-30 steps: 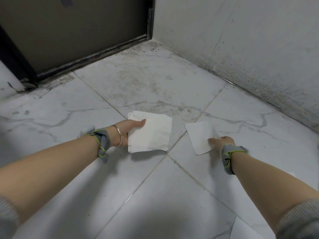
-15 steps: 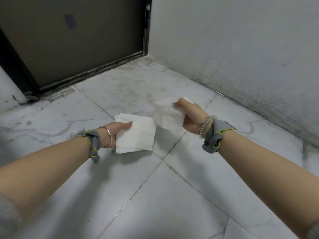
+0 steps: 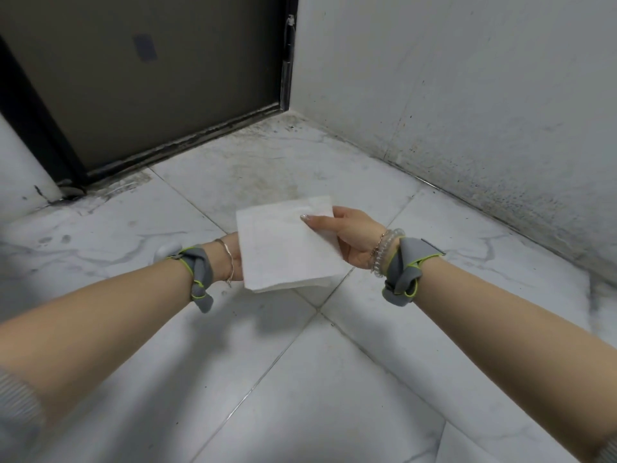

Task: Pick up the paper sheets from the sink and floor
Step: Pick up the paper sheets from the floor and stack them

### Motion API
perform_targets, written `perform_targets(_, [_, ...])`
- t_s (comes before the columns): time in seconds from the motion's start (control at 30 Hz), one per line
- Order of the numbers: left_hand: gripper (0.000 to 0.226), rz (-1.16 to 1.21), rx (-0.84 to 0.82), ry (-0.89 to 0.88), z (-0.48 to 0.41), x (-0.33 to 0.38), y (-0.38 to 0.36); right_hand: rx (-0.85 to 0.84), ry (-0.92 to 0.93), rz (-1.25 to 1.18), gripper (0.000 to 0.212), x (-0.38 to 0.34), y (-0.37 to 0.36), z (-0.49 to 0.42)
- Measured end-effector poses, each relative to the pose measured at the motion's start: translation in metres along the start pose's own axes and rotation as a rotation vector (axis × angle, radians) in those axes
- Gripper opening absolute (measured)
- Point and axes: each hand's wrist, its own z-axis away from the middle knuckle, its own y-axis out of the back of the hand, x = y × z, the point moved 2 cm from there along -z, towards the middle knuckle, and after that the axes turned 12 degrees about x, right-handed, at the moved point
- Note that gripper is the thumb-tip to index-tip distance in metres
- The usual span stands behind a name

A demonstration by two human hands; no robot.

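Item: paper sheets (image 3: 283,248). My right hand (image 3: 354,235) pinches them; left hand (image 3: 234,252) underneath, grip hidden. I'd square edges, thumb firm.

Paper stack (image 3: 283,245) above floor (image 3: 300,379), between left hand (image 3: 235,259) and right hand (image 3: 350,235); door (image 3: 150,78) behind, wall (image 3: 450,95) right.

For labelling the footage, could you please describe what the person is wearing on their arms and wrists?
A grey, neon-green-edged left strap and right strap; thin silver bangle on the left wrist; clear coiled bracelets on the right; grey ribbed sleeves.
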Motion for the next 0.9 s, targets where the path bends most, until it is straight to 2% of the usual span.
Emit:
perform_targets(0.03, [0.040, 0.108, -0.136, -0.021, 0.118, 0.026, -0.041, 0.041, -0.015, 0.007, 0.014, 0.005, 0.005, -0.004])
perform_targets(0.1, [0.047, -0.022, -0.251, -0.149, 0.199, 0.041, -0.084, 0.138, -0.035, 0.037, 0.013, 0.015, 0.016, -0.009])
perform_targets(0.13, [0.043, 0.004, -0.272, -0.178, 0.196, 0.046, -0.088, 0.182, -0.047, 0.047, 0.011, 0.020, 0.020, -0.011])
perform_targets(0.17, [0.037, 0.092, -0.194, -0.164, 0.188, 0.045, -0.081, 0.208, -0.062, 0.044, 0.010, 0.024, 0.024, -0.012])
perform_targets(0.27, [0.030, 0.099, -0.046, -0.081, 0.187, 0.042, -0.080, 0.243, -0.102, 0.026, 0.010, 0.036, 0.030, -0.016])
perform_targets(0.47, [0.076, 0.177, -0.144, -0.036, 0.188, 0.045, -0.083, 0.298, -0.150, -0.054, 0.007, 0.045, 0.030, -0.017])
perform_targets(0.53, [0.079, 0.170, -0.181, -0.049, 0.191, 0.044, -0.084, 0.313, -0.157, -0.068, 0.008, 0.044, 0.030, -0.017])
perform_targets(0.6, [0.064, 0.142, -0.165, -0.073, 0.190, 0.044, -0.084, 0.321, -0.154, -0.072, 0.009, 0.045, 0.029, -0.018])
perform_targets(0.73, [0.020, 0.096, -0.091, -0.094, 0.187, 0.040, -0.079, 0.320, -0.144, -0.049, 0.008, 0.046, 0.026, -0.020])
perform_targets(0.83, [0.013, 0.090, -0.077, -0.086, 0.186, 0.038, -0.074, 0.355, -0.138, -0.024, 0.015, 0.046, 0.027, -0.022])
perform_targets(0.9, [0.013, 0.086, -0.069, -0.090, 0.186, 0.038, -0.070, 0.382, -0.131, -0.016, 0.007, 0.045, 0.032, -0.020])
